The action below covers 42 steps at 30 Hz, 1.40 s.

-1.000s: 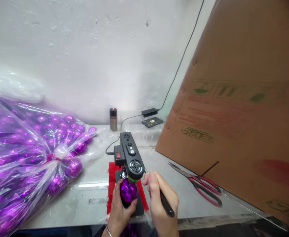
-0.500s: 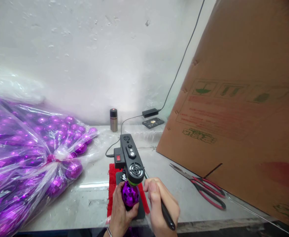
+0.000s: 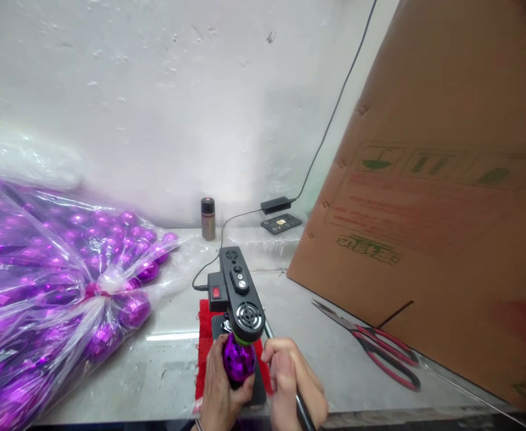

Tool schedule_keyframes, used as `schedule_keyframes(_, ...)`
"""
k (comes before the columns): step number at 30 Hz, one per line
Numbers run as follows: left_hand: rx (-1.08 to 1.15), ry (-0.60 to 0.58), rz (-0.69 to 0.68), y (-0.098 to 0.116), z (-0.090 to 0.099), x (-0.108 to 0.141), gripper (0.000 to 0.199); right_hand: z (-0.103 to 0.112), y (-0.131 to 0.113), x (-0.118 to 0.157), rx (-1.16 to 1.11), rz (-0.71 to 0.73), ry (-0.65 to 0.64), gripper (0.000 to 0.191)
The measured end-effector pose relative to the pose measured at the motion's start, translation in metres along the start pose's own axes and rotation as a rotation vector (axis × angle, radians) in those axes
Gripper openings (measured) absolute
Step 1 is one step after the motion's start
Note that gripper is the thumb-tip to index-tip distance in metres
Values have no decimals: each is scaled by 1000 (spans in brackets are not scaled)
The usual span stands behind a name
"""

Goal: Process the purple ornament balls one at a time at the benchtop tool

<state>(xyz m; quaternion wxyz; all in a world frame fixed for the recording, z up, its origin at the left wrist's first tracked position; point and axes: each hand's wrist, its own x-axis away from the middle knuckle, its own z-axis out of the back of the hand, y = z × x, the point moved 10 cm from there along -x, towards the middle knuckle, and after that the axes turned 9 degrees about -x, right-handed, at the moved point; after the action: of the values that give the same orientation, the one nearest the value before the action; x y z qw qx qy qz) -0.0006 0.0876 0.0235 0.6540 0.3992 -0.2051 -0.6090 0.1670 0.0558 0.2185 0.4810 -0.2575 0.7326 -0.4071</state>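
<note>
While the left hand [image 3: 218, 386] cups the purple ball [image 3: 240, 361] under the machine [image 3: 242, 290], the right hand [image 3: 292, 380], clenched round the black handle [image 3: 306, 414], probably needs only gentle, even force.

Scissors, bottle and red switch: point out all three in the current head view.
Scissors [image 3: 410, 378]: head view, on the lower red-and-black handle.
Bottle [image 3: 208, 226]: head view, on the body below the dark cap.
Red switch [image 3: 216, 292]: head view, on the middle of its face.
</note>
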Motion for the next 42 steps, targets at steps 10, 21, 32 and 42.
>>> schedule_keyframes(10,3,-3,16,-4,0,1,79,2,-5,-1,69,62,-14,46)
schedule_keyframes(21,-39,-12,-24,-8,-5,1,79,5,2,3,60,20,8,48)
schedule_keyframes(32,-27,34,-51,-6,-5,-1,73,7,1,-1,100,70,22,51)
schedule_keyframes(42,-74,31,-95,-7,-10,-1,74,7,2,-1,80,74,32,51)
